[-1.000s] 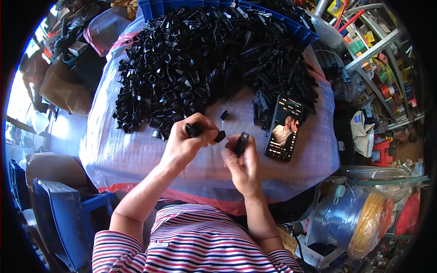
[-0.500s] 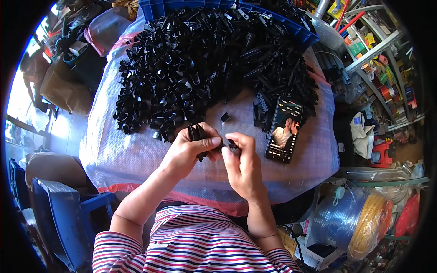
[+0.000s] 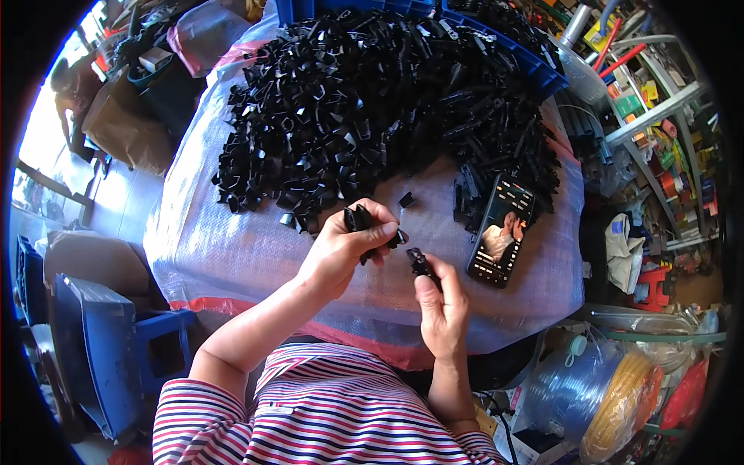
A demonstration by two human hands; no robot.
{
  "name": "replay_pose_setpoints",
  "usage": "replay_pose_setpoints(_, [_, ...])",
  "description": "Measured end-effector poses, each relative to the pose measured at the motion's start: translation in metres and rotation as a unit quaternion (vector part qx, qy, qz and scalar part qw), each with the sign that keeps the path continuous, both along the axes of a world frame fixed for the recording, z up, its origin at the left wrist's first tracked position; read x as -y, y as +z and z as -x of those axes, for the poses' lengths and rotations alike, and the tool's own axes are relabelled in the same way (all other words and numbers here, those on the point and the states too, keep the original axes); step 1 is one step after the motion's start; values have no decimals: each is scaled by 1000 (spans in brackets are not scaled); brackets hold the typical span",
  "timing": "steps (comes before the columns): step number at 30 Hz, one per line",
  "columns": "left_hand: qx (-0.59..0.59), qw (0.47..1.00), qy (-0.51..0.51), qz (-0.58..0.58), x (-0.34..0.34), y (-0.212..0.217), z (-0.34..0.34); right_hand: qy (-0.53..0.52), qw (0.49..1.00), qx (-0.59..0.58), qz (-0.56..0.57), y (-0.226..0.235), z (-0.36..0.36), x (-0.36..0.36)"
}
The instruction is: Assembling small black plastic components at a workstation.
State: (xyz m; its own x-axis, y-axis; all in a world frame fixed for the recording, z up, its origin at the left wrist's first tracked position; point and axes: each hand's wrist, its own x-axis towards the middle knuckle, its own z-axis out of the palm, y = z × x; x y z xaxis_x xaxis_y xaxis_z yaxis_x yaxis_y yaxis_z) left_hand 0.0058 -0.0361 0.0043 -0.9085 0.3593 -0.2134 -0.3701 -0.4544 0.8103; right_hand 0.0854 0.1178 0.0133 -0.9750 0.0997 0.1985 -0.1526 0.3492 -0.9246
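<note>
Several small black plastic parts (image 3: 359, 221) are gripped in my left hand (image 3: 353, 242), with one more pinched at its fingertips. My right hand (image 3: 442, 303) is closed on a longer black plastic piece (image 3: 421, 265), held upright a short way to the right. The two hands are apart. Just beyond them a single black part (image 3: 407, 200) lies on the woven white sheet (image 3: 364, 306). A large heap of black plastic parts (image 3: 333, 116) covers the far half of the sheet, short curved pieces on the left and longer strips on the right.
A phone (image 3: 501, 232) with a lit screen lies right of my right hand. Behind the heap stands a blue crate (image 3: 535, 70). A blue plastic chair (image 3: 101, 349) is at the left, coils of clear and yellow tubing (image 3: 589, 387) at the lower right, and metal shelving (image 3: 655, 116) at the right.
My hands have moved apart; the right one has drawn back to the right with the longer black piece. The whole view has shifted slightly.
</note>
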Motion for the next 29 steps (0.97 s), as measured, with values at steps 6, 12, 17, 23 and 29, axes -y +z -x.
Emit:
replay_pose_setpoints(6, [28,999,4,-32,-4,1,-3,-20,999,-16,-36,0,2,-2])
replay_pose_setpoints(12, [-16,999,27,-5,-6,0,-6,-7,999,6,-33,3,5,2])
replay_pose_setpoints(17, [-53,997,44,26,-9,4,-8,-14,999,-6,-48,0,7,4])
replay_pose_setpoints(23, [-132,976,126,116,-18,5,-24,-21,999,14,-21,-8,12,16])
replay_pose_setpoints(29, [-48,996,76,-14,-17,7,-31,10,997,48,-58,-4,26,20])
